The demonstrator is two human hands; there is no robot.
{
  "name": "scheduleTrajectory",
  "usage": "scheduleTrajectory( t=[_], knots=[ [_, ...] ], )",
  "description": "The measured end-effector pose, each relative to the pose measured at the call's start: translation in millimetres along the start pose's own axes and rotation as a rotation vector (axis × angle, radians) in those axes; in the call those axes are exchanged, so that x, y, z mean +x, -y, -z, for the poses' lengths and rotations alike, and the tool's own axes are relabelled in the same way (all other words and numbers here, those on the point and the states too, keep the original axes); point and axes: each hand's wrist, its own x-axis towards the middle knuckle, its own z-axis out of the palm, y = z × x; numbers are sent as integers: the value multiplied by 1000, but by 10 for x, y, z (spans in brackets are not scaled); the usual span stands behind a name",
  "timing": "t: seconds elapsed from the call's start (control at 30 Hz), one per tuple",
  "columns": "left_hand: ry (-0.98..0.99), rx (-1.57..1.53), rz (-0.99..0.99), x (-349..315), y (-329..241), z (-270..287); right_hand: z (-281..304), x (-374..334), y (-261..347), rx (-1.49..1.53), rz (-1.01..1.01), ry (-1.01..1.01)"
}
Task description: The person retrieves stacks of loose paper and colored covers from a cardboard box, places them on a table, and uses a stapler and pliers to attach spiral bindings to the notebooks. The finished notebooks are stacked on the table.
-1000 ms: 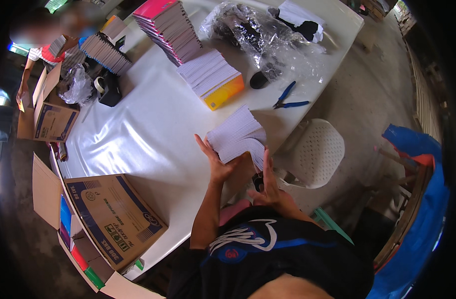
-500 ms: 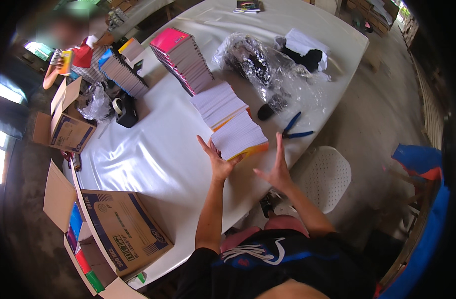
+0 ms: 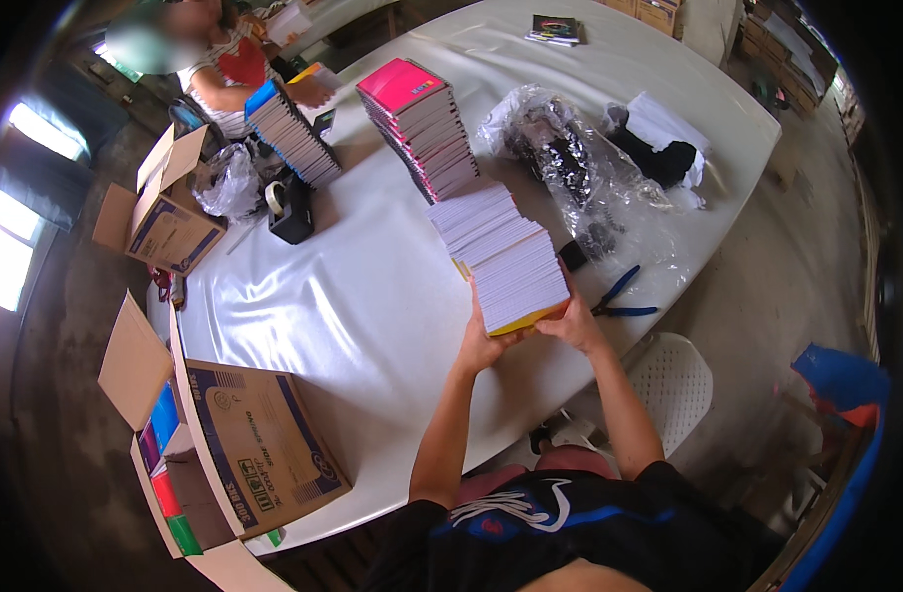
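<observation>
Head view, centre: forearms (image 3: 442, 429) outstretched, left hand (image 3: 484, 342) and right hand (image 3: 576, 325) grasp the white stack (image 3: 516, 278), the right formerly apart from it.

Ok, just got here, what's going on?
A person's left hand and right hand hold the near end of a paper stack with a yellow cover, close up to another stack on the table. Behind that stands a pink-topped notebook pile. Blue-handled pliers lie right of the right hand. Across the table, a co-worker's hand is near a blue-topped pile.
</observation>
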Motion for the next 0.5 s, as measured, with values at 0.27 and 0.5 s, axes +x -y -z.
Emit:
scheduleTrajectory(
  t=[0.27,0.5],
  knots=[
    [-373,192,-62,-310,-20,-101,217,16,94,53,-41,44],
    [-331,202,115,-1801,-555,-44,-112,-125,1168,179,225,-104]
  ],
)
